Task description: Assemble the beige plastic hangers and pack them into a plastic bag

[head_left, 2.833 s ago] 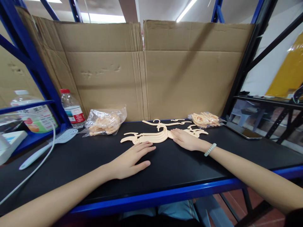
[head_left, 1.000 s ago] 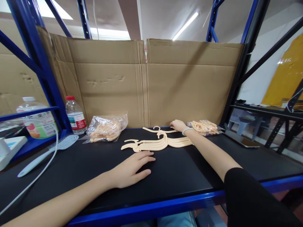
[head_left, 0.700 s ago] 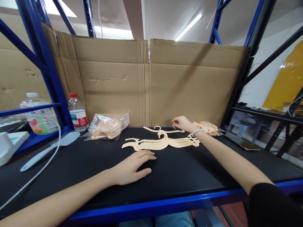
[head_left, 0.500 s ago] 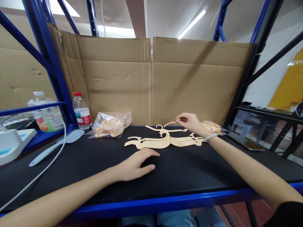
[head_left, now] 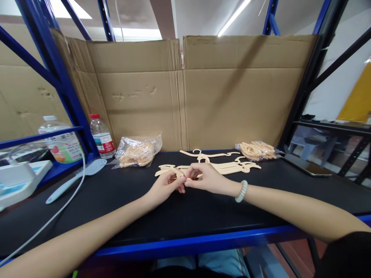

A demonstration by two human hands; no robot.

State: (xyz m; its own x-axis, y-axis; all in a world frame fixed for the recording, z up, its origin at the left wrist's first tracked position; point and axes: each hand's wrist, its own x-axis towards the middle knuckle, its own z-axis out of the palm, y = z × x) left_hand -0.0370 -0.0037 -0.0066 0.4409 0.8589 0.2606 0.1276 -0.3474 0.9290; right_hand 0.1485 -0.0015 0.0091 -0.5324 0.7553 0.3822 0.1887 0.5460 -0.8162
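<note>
My left hand (head_left: pixel 165 188) and my right hand (head_left: pixel 207 178) meet above the black table, just in front of the stacked hangers. Both have closed fingertips on a slim beige hanger piece (head_left: pixel 177 172), most of which the fingers cover. Behind my hands lies a stack of beige folding hangers (head_left: pixel 228 168), its middle and left side partly hidden. A single beige hanger (head_left: pixel 216 155) with a curved hook lies farther back, apart from my fingers.
A clear bag of hanger pieces (head_left: pixel 137 152) lies back left, another bag (head_left: pixel 256 150) back right beside a phone (head_left: pixel 307 166). At left are a red-capped bottle (head_left: pixel 102 137), a hairbrush (head_left: pixel 78 178) and a white cable (head_left: pixel 62 206). Cardboard (head_left: pixel 139 96) walls the back.
My right hand has come from the back of the table toward me and left, bringing the slim piece to my left hand. My left hand has gone from open to closed.
</note>
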